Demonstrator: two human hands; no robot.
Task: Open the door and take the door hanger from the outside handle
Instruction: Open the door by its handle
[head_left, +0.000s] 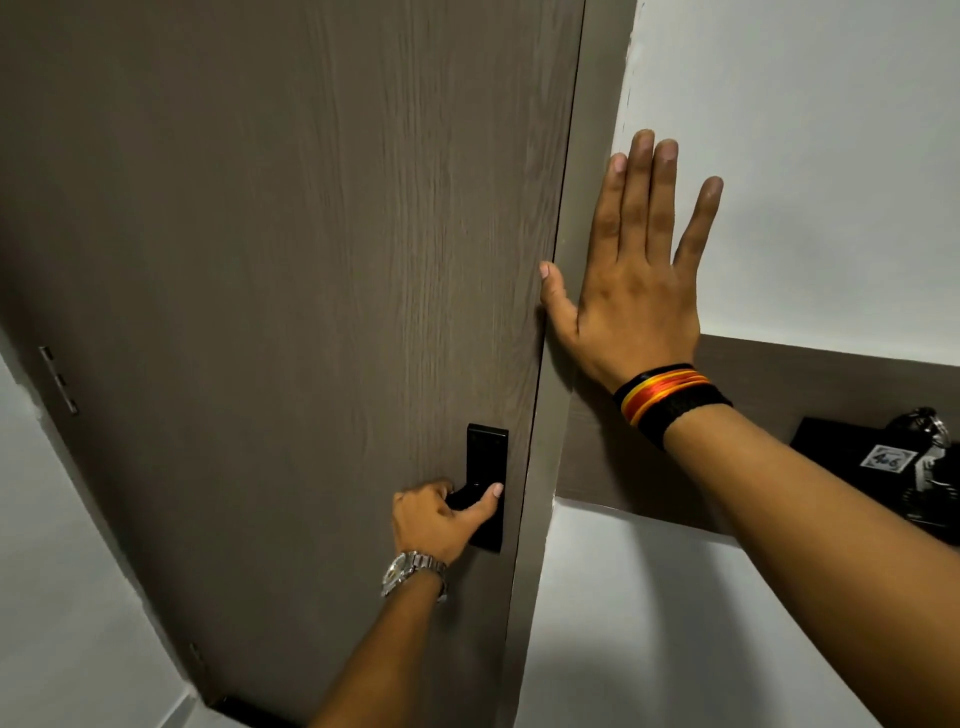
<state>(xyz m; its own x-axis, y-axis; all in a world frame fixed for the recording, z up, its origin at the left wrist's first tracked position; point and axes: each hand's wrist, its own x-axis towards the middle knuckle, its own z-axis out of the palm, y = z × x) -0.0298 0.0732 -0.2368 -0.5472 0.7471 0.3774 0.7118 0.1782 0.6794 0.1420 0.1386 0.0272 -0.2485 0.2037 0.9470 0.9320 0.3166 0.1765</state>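
A brown wood-grain door (291, 291) fills most of the view, and everything else is placed against it. Low on the door, close to its right edge, sits a black lock plate (487, 457) with a black lever handle (464, 498) sticking out to the left. The left hand (441, 519) is wrapped around this handle: its fingers (439, 488) curl over the top of the lever and the thumb lies across the front of the plate, so the grip is closed on the handle. A silver wristwatch (413, 570) sits on that wrist.

The door looks shut against the brown door frame (566, 171) on its right, with only a thin dark seam between them. The right hand (631, 280) lies flat and open, its fingers (662, 197) spread wide and holding nothing; the palm covers the frame and the white wall (810, 156) beside it, while the thumb tip touches the door's edge. A black, red and yellow thread band (670, 400) wraps the right wrist.

Further right of the door, a brown strip crosses the wall, and a black holder (862, 462) with a small white label is mounted there. On the door's left edge a metal hinge (60, 379) shows.

The door hanger is not visible from this side of the door.
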